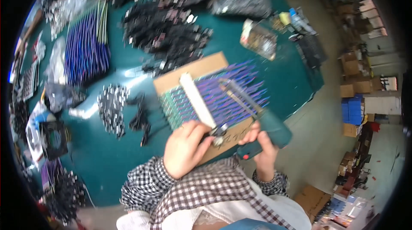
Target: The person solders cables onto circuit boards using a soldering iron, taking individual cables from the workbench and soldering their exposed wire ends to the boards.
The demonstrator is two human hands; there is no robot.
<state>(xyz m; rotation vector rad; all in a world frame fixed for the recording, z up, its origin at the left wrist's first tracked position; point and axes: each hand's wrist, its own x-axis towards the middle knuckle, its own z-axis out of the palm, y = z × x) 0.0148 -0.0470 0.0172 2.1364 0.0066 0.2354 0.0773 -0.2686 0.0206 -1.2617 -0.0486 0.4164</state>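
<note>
My right hand (262, 149) is wrapped round the grip of a dark green pistol-shaped power tool (274, 129) with a red button and a long thin front end. That front end reaches over a row of purple and blue wires (227, 95) with green ends, laid across a brown cardboard sheet (189, 75). A white strip (197, 101) lies across the wires. Near its lower end, my left hand (185, 146) is closed, fingertips together, on a small black part (219, 130). Motion blurs the part's details.
Black connector pieces (167, 32) are heaped on the green table (171, 174). A purple wire bundle (86, 47) lies at far left, with small silver-and-black pieces (112, 107) nearer. A clear bag (259, 40) sits at right; cardboard boxes (357, 71) stand beyond the table.
</note>
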